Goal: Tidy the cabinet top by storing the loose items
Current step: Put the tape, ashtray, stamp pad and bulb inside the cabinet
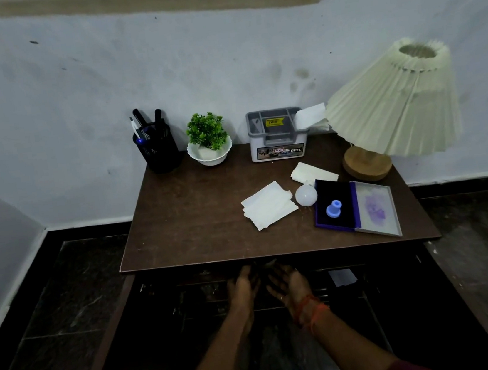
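On the brown cabinet top (198,221) lie loose items: a stack of white paper slips (268,209), a white bulb (306,195), another folded white paper (312,172), and an open ink pad case (356,206) with a small blue stamp (334,208) standing on its dark pad. My left hand (244,286) and my right hand (289,285) are below the front edge, side by side over the dark opened drawer (387,287), palms facing each other, fingers spread, nothing visible in them. Their fingertips fade into shadow under the edge.
Along the back wall stand a black mesh pen holder (158,149), a small potted plant (209,141), and a grey organiser box (276,134) with paper sticking out. A pleated lamp (389,105) leans at the right. A white slip (342,277) lies in the drawer.
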`<state>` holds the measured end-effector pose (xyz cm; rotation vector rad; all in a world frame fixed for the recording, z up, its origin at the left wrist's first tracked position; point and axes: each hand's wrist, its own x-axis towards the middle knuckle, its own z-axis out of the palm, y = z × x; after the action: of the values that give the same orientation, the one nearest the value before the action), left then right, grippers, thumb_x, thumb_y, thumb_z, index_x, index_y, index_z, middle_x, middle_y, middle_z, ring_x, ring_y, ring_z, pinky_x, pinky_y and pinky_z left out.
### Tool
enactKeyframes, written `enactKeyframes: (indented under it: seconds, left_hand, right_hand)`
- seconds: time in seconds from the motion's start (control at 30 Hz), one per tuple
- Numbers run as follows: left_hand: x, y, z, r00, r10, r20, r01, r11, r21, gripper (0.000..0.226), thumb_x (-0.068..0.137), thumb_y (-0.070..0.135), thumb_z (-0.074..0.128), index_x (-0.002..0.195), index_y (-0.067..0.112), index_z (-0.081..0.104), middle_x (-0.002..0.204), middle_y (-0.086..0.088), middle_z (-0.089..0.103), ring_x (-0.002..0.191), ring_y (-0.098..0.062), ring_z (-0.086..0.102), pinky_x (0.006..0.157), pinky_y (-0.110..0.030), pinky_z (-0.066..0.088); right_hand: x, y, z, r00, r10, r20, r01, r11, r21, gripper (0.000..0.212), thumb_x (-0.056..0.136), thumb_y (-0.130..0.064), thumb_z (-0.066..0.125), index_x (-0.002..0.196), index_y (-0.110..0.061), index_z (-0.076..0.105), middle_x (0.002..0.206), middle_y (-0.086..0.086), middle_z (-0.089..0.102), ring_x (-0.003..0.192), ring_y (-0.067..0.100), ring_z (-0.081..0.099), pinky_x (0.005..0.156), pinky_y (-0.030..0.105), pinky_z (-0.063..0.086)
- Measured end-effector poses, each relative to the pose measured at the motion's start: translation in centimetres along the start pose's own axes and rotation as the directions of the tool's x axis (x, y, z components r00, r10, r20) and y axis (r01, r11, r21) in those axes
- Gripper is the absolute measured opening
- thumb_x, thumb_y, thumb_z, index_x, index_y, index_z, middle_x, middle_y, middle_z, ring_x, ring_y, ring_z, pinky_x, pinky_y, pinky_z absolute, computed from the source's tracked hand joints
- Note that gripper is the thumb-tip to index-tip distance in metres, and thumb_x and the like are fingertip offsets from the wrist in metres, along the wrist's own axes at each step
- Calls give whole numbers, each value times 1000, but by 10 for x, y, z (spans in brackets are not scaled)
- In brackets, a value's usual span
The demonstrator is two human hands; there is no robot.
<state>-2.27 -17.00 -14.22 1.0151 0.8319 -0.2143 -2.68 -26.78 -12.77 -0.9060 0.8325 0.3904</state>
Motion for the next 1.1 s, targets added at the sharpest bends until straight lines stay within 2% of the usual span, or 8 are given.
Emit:
enactKeyframes:
  seconds: [0.17, 0.33, 0.47, 0.6, 0.8, 0.93, 1.03, 1.1]
  left_hand:
    - [-14, -5, -2, 999, -4, 40, 3, 1000, 27, 34, 96, 15, 52, 125, -3, 57, 122, -21, 63, 89, -21, 64, 81, -26, 51]
    - [-45, -12, 2, 995, -14, 101, 10, 999, 47, 33, 96, 15, 53, 122, -3, 61, 90, -6, 71, 72, -9, 70, 68, -20, 57]
    - [-76, -14, 16, 990, -8, 142, 0, 999, 54, 30, 95, 12, 54, 118, -5, 61, 87, -5, 72, 58, -4, 70, 55, -15, 56]
    - [-109, -10, 32, 975, 14, 223, -27, 998, 57, 26, 95, 13, 56, 117, 1, 62, 101, -9, 67, 78, -12, 65, 61, -16, 55]
    - [-144, 0, 56, 948, 89, 304, -122, 988, 92, 27, 95, 15, 56, 121, 9, 59, 117, -12, 62, 110, -27, 60, 92, -32, 49]
    - [-161, 8, 69, 928, 111, 355, -165, 978, 126, 15, 94, 19, 58, 107, 14, 62, 120, -12, 63, 108, -25, 60, 97, -36, 47]
    - [-171, 14, 77, 910, 156, 385, -222, 966, 133, 30, 95, 19, 57, 122, 6, 60, 123, -13, 63, 109, -25, 60, 100, -36, 47]
    - [-176, 19, 81, 901, 177, 395, -251, 958, 143, 31, 96, 18, 55, 125, 7, 60, 127, -12, 62, 113, -26, 59, 101, -37, 46]
  right_hand:
    - [-11, 7, -7, 1000, -11, 7, 11, 1000, 20, 30, 98, -20, 40, 120, -11, 59, 115, 7, 58, 103, 21, 54, 72, 30, 44]
    - [-39, 7, -19, 999, -34, 12, 34, 999, 22, 23, 98, -18, 42, 112, -12, 59, 123, 11, 59, 89, 19, 59, 71, 29, 45]
    - [-65, -5, -31, 996, -90, 25, 90, 996, 15, 26, 98, -19, 43, 119, -12, 57, 133, 13, 57, 104, 24, 56, 72, 29, 46]
    - [-90, -19, -45, 988, -148, 48, 147, 989, 23, 25, 97, -20, 45, 118, -15, 56, 137, 12, 54, 108, 24, 55, 76, 28, 46]
    - [-121, -52, -67, 969, -240, 61, 236, 970, 65, 40, 98, -20, 44, 136, -7, 49, 141, 13, 49, 124, 28, 51, 87, 34, 47]
    - [-137, -74, -75, 955, -291, 65, 285, 955, 83, 39, 97, -21, 48, 133, -8, 52, 141, 13, 50, 129, 29, 48, 87, 37, 49]
    - [-149, -87, -77, 940, -334, 73, 329, 941, 78, 36, 96, -22, 49, 130, -9, 54, 139, 12, 52, 127, 28, 50, 95, 40, 45]
    - [-155, -95, -76, 932, -354, 74, 349, 934, 72, 36, 96, -22, 49, 129, -11, 55, 139, 11, 52, 124, 26, 52, 91, 37, 47]
